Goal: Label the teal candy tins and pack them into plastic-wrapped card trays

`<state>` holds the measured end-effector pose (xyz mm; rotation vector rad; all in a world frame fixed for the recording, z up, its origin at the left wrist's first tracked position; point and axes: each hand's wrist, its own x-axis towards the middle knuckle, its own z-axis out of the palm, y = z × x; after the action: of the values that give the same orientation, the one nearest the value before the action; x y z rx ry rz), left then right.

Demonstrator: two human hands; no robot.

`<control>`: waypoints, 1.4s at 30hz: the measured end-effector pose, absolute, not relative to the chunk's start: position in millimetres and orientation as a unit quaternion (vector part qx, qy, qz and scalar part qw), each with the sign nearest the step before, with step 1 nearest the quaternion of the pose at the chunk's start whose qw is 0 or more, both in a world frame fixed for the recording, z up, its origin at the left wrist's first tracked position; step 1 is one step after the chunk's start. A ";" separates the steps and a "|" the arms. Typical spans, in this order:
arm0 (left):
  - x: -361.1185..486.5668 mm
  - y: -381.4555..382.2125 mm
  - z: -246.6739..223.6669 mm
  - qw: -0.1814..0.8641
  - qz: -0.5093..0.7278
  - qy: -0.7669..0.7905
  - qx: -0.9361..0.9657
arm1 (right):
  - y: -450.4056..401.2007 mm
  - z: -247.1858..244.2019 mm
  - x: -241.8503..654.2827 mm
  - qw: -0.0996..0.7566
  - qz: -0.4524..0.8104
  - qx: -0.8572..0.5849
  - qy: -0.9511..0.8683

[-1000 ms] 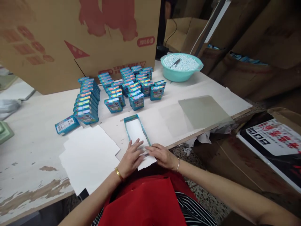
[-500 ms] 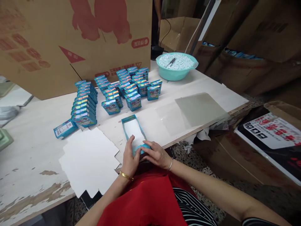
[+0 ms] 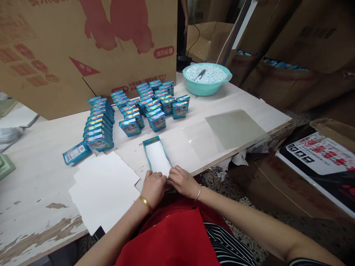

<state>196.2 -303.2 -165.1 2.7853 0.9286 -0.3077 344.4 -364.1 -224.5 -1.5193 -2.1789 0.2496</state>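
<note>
- The worn white desk (image 3: 39, 181) spreads beyond both hands, with a big carton (image 3: 61, 88) at its far side.
- Left hand (image 3: 154, 187) and right hand (image 3: 183, 181), fingers curled in, are clamped side by side on the near end of the open box (image 3: 158, 157), which stretches away ahead of them.
- The step looks like folding that end.
- The next move seems to call for even finger pressure.
- White cards (image 3: 105, 192) lie left of the left hand.
</note>
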 end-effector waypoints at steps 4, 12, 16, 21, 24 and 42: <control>205.9 -285.4 -152.3 0.165 -0.184 0.298 0.922 | -360.4 -224.7 346.1 0.252 0.124 -0.537 -0.796; 208.8 -276.7 -145.4 0.189 -0.212 0.297 0.912 | -358.3 -230.8 349.4 0.392 0.256 -0.500 -0.728; 213.6 -271.0 -149.1 0.207 -0.254 0.279 0.903 | -357.4 -230.5 352.2 0.417 0.289 -0.488 -0.710; 212.7 -281.0 -144.1 0.265 -0.157 0.286 0.908 | -353.7 -219.1 360.1 0.468 0.314 -0.554 -0.613; 212.6 -259.2 -132.5 0.298 -0.007 0.260 0.918 | -343.5 -211.8 361.3 0.456 0.320 -0.641 -0.528; 302.3 -58.3 -131.2 -0.039 -0.059 0.377 0.924 | -316.5 -199.4 389.6 0.244 0.262 -0.794 -0.491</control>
<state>302.3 -58.3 -131.2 2.9758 1.2150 -0.1889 389.6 -316.5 -199.4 -2.1688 -1.3413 0.7168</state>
